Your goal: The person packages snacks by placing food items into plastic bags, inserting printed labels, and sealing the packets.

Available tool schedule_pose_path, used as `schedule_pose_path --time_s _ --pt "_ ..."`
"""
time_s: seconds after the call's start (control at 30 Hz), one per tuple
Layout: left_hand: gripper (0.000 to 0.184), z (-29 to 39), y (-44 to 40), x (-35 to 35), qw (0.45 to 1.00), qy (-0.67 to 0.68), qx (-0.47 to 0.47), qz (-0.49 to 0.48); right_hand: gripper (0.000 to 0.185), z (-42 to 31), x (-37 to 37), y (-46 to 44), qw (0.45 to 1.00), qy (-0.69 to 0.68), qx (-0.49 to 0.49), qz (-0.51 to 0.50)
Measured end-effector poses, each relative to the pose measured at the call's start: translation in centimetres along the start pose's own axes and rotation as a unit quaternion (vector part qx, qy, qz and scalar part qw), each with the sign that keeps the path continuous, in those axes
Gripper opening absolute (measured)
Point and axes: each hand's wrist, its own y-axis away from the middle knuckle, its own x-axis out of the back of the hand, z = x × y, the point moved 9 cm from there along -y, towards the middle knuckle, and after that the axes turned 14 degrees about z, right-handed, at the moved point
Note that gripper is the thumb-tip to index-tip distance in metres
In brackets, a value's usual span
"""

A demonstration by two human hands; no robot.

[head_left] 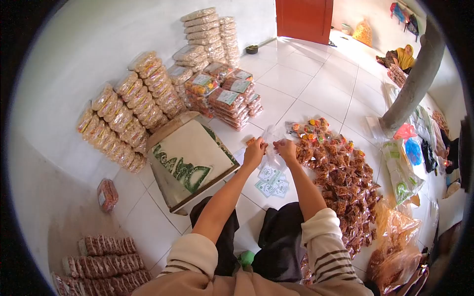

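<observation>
Over the white floor (316, 81), well apart from its far edge, we held a clear plastic bag (271, 137) between two hands. Our left hand (255, 152) pinched its left side, our right hand (285, 150) its right; its long axis seemed to run away from us. Rightward lay the packet pile (340, 190), nearer to the right hand; printed cards (272, 181) lay closer to our knees.

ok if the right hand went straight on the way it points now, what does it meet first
The right hand would probably meet the clear plastic bag right in front of it first, though depth is hard to judge from this view.
</observation>
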Motion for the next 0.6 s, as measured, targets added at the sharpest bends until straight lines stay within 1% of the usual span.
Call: schedule_pose_path --time_s 0.03,0.07,0.1,0.17,0.2,0.23,0.27,0.3,0.33,0.37,0.4,0.43,0.47,0.5,0.53,0.57,0.6 --pt "0.020 0.1 0.1 0.5 0.999 -0.014 -0.036 0.013 0.019 0.1 -0.1 0.0 1.000 0.009 0.005 0.010" --pt "0.020 -0.9 0.4 0.6 1.000 -0.019 -0.020 0.000 0.019 0.8 -0.8 -0.5 0.998 0.060 0.010 -0.005" --pt "0.020 -1.1 0.5 1.1 1.000 -0.018 -0.021 0.003 0.019 0.8 -0.9 -0.6 0.998 0.060 0.013 -0.006" --pt "0.018 -2.4 1.2 1.7 0.996 -0.092 -0.013 -0.007 0.018 2.0 -1.6 -0.4 0.999 0.036 -0.022 -0.015" --pt "0.016 -2.1 1.1 2.2 0.989 -0.138 -0.057 0.012 0.016 2.4 -1.4 -0.8 0.999 0.041 0.003 0.008" --pt "0.016 -2.8 0.9 2.3 0.989 -0.136 -0.052 0.010 0.016 5.0 -1.8 -2.0 0.999 0.046 0.001 0.006" --pt "0.016 -3.0 0.2 3.4 0.987 -0.125 -0.071 0.075 0.013 8.0 -1.4 -4.3 0.996 0.070 0.013 0.056" --pt "0.015 -3.3 -0.3 4.6 0.980 -0.115 -0.089 0.138 0.010 9.6 -1.0 -5.5 0.990 0.092 0.024 0.106" --pt "0.015 -5.0 -1.1 5.2 0.977 -0.126 -0.058 0.163 0.011 8.9 0.4 -4.4 0.990 0.056 -0.036 0.127" --pt "0.015 -6.3 -1.7 5.6 0.977 -0.127 -0.053 0.162 0.011 8.1 1.7 -3.0 0.984 0.021 -0.097 0.147" --pt "0.015 -6.8 -2.4 6.5 0.974 -0.103 -0.067 0.189 0.015 8.9 1.8 -3.5 0.985 0.094 -0.085 0.117" --pt "0.015 -7.3 -3.2 7.5 0.970 -0.078 -0.081 0.216 0.015 10.7 1.9 -4.4 0.985 0.095 -0.084 0.115" --pt "0.015 -7.3 -3.8 8.0 0.963 -0.036 -0.124 0.235 0.019 12.1 1.3 -5.4 0.981 0.173 -0.020 0.081" --pt "0.015 -7.5 -4.6 8.6 0.963 -0.036 -0.122 0.237 0.033 11.3 1.4 -4.8 0.970 0.217 -0.029 0.103" --pt "0.015 -9.5 -5.7 8.3 0.978 0.102 0.009 0.184 0.049 10.4 1.6 -4.2 0.957 0.260 -0.041 0.123" --pt "0.015 -11.0 -5.8 7.5 0.954 0.236 0.139 0.124 0.049 8.8 0.7 -3.1 0.957 0.262 -0.039 0.120" --pt "0.018 -10.3 -5.5 7.7 0.918 0.311 0.233 0.083 0.057 6.8 0.4 -2.2 0.937 0.315 -0.025 0.148"
